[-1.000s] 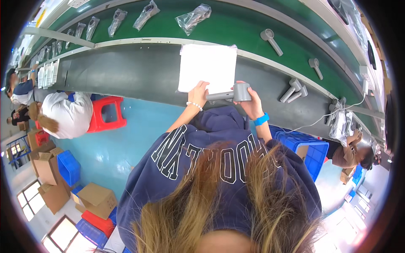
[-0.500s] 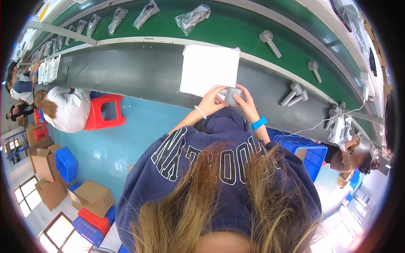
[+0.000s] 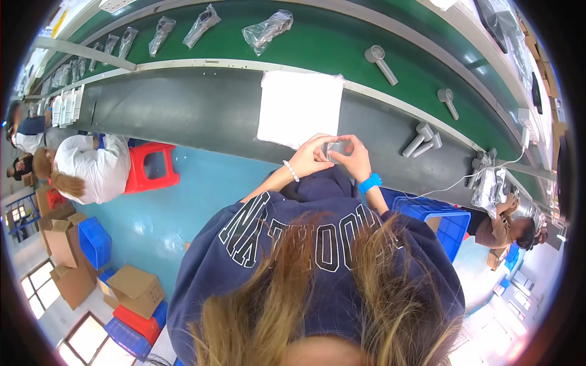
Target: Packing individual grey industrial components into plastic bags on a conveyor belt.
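Between my hands, close to my body at the bench's near edge, is a small grey cylindrical piece (image 3: 334,148). My left hand (image 3: 310,157) grips it from the left, thumb and fingers around its side. My right hand (image 3: 355,158) has thumb and fingers closed on it from the right, covering much of it. Just beyond the hands lies a white sheet (image 3: 299,110) on the dark bench. A pair of grey handheld fans (image 3: 421,140) rests on the bench to the right of my hands.
On the green conveyor belt (image 3: 332,46) lie grey handheld fans (image 3: 379,63) and several clear-bagged ones (image 3: 267,32). A white cable (image 3: 452,182) crosses the bench at right. Blue crates (image 3: 445,229) stand below. A red stool (image 3: 151,169) and a seated co-worker (image 3: 91,168) are left.
The grey piece has turned in my hands and my fingers now cover more of it. Both hands have shifted slightly toward my body. Fans and bags on the belt have moved left.
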The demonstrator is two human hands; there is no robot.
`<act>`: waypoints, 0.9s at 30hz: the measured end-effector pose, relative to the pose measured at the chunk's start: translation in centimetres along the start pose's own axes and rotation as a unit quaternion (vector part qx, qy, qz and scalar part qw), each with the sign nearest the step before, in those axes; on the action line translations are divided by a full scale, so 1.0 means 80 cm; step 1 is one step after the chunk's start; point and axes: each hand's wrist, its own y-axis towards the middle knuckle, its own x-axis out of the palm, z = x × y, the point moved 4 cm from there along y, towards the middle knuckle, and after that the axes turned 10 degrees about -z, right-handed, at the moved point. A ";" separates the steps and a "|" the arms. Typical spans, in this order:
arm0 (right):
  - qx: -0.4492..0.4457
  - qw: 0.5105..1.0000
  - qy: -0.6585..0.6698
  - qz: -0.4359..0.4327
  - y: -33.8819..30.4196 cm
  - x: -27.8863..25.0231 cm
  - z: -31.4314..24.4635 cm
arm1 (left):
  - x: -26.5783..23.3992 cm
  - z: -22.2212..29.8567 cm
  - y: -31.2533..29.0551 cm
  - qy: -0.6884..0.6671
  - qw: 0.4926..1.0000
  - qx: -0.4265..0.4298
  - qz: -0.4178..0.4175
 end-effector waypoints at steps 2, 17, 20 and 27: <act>0.016 1.000 0.005 0.003 0.004 -0.005 -0.007 | -0.003 0.002 0.006 -0.025 1.000 0.010 0.001; -0.194 0.958 0.206 -0.040 0.041 -0.027 -0.016 | -0.028 0.050 0.055 -0.297 0.951 0.083 0.017; -0.173 0.969 0.176 -0.017 0.109 -0.025 -0.003 | -0.037 0.037 0.069 -0.204 0.962 0.127 0.132; -0.136 0.964 0.218 0.066 0.304 -0.089 -0.006 | -0.041 -0.038 0.032 0.492 0.869 0.001 0.045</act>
